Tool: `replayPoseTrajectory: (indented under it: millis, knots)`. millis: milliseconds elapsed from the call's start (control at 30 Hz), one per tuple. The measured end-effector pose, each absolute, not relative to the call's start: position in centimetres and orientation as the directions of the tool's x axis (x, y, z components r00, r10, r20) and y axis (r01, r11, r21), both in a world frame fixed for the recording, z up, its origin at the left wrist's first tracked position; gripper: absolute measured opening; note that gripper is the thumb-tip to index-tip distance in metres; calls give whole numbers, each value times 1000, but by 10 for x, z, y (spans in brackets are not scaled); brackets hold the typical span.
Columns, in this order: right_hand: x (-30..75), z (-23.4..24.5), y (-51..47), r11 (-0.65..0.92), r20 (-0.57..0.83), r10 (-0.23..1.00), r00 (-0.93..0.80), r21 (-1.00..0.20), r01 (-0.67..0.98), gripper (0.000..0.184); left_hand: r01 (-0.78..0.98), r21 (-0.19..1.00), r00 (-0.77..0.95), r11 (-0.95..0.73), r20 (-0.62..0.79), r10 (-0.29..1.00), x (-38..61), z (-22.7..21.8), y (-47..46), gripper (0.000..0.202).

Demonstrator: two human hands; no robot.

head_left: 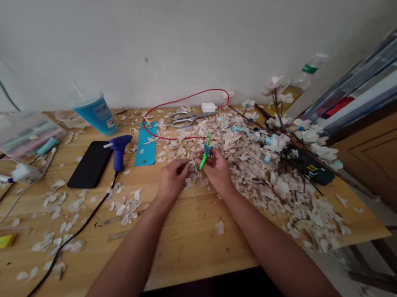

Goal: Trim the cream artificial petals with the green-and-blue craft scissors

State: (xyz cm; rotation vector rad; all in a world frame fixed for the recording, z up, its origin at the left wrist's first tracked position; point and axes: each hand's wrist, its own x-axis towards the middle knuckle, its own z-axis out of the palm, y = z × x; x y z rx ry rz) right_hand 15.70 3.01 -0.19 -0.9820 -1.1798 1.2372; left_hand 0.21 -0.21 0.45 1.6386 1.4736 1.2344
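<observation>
My right hand is closed around a small green-and-blue tool that looks like scissors, held upright. Close to its left, my left hand is closed in a pinch at a pale dried petal; its fingertips are partly hidden, and the piece is too small to make out well. Both hands are just above the front edge of a large heap of whitish petals. A blue card lies left of the hands, with petal scraps on it.
Leftward are a blue glue gun with a black cord, a black phone and a blue cup. Metal scissors and a red cable lie behind. Flower branches and a bottle stand at the right.
</observation>
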Motion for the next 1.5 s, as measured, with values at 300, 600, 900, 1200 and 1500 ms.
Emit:
replayPoseTrajectory:
  millis: [300, 600, 900, 1200, 1500]
  knots:
    - [161, -1, 19, 352, 331, 928, -171, -929, 111, 30, 299, 936, -63, -187, 215, 975, 0, 6, 0, 23]
    - [160, 2, 16, 344, 318, 930, -183, -929, 136, 32, -21, 993, -101, -113, 111, 989, -1, 12, 4, 18]
    - [156, -4, 22, 173, 178, 980, -94, -983, -54, 31, -239, 970, 7, 32, -32, 999, 0, 2, 5, 40]
    - [155, -3, 23, 82, 94, 987, -129, -992, -96, 40, -302, 949, -28, 91, -104, 994, 1, -3, 6, 35]
    - [157, -1, 17, 255, 245, 963, -107, -963, 84, 31, -282, 955, -59, 89, -110, 992, -1, -8, 8, 19]
